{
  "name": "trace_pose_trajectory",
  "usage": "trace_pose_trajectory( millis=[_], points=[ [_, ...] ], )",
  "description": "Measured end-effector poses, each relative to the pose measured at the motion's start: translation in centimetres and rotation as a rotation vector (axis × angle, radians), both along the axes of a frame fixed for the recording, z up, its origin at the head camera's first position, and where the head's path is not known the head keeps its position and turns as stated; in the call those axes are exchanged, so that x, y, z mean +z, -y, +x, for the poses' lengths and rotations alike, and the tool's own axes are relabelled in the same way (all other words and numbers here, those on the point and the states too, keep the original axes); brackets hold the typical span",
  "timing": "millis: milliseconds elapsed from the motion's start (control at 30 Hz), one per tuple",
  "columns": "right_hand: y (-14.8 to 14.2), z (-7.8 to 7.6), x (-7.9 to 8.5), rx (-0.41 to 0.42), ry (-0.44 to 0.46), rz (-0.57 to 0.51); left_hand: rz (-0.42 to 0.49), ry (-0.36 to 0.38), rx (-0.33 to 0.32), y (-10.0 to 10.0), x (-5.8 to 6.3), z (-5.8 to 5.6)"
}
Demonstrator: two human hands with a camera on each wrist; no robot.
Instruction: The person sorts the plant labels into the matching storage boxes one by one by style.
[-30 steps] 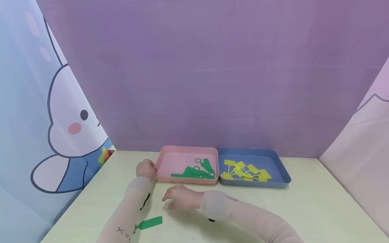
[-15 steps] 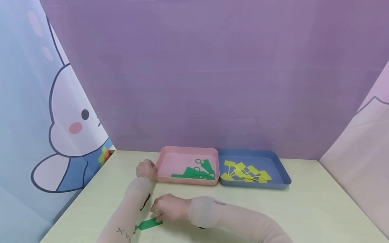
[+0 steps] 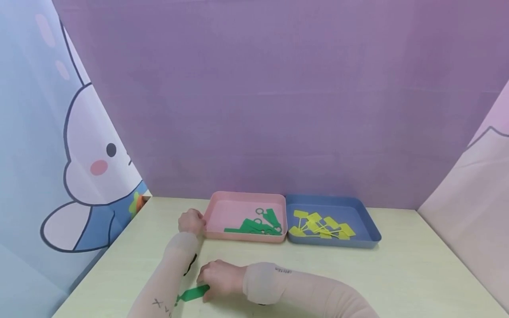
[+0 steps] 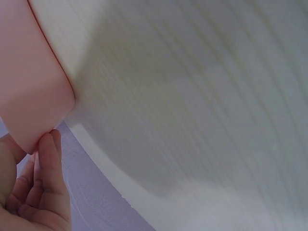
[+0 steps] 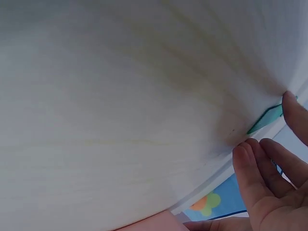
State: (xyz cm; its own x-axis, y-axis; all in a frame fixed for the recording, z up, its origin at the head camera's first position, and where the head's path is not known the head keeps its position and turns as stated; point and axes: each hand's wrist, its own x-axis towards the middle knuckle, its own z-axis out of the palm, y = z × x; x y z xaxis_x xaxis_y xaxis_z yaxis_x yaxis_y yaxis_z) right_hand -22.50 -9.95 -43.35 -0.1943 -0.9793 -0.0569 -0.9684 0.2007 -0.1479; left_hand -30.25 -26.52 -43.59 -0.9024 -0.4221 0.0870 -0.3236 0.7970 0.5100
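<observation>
At the left end of the pink tray (image 3: pixel 244 237), my left hand (image 3: pixel 192 221) pinches the rim; in the left wrist view, thumb and fingers (image 4: pixel 47 154) meet at the tray's corner. A green plastic tag (image 3: pixel 194 293) lies flat on the table, its narrow end beside my left sleeve. My right hand (image 3: pixel 221 280) is over the tag's wide right end. From the right wrist, the tag (image 5: pixel 267 118) shows in the gap between the thumb and spread fingertips (image 5: pixel 243 153), which are down at the table. The thumb overlaps the tag's edge; whether it touches is unclear.
Several green tags (image 3: pixel 254 225) with rings lie in the pink tray's right part. A blue tray (image 3: pixel 359 221) stands against it on the right, with several yellow tags (image 3: pixel 320 224) in it. A purple curtain (image 3: pixel 278 110) rises behind the table (image 3: pixel 401 260).
My right hand has moved left and toward me, from above the table to the green tag's right end. The left hand has stayed at the pink tray.
</observation>
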Motion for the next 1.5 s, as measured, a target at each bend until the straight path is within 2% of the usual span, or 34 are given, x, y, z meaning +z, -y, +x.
trace_pose_trajectory(
  millis=[467, 767, 1000, 1267, 1500],
  points=[
    [-0.3, 0.7, -0.5, -0.006, -0.065, -0.033, 0.009, 0.000, 0.001, -0.1, 0.0, 0.2],
    [-0.3, 0.8, -0.7, 0.006, -0.120, -0.052, 0.007, 0.000, -0.001, 0.1, -0.4, -0.1],
    [-0.6, 0.9, -0.3, 0.002, -0.103, -0.046, 0.016, -0.005, -0.003, 0.1, -0.4, -0.2],
    [-0.8, 0.7, -0.2, -0.007, -0.012, -0.032, 0.015, 0.001, -0.011, -0.1, 0.0, 0.3],
    [-1.3, 0.4, -0.1, -0.023, 0.029, -0.014, 0.006, -0.012, -0.022, 0.1, -0.1, 0.2]
  ],
)
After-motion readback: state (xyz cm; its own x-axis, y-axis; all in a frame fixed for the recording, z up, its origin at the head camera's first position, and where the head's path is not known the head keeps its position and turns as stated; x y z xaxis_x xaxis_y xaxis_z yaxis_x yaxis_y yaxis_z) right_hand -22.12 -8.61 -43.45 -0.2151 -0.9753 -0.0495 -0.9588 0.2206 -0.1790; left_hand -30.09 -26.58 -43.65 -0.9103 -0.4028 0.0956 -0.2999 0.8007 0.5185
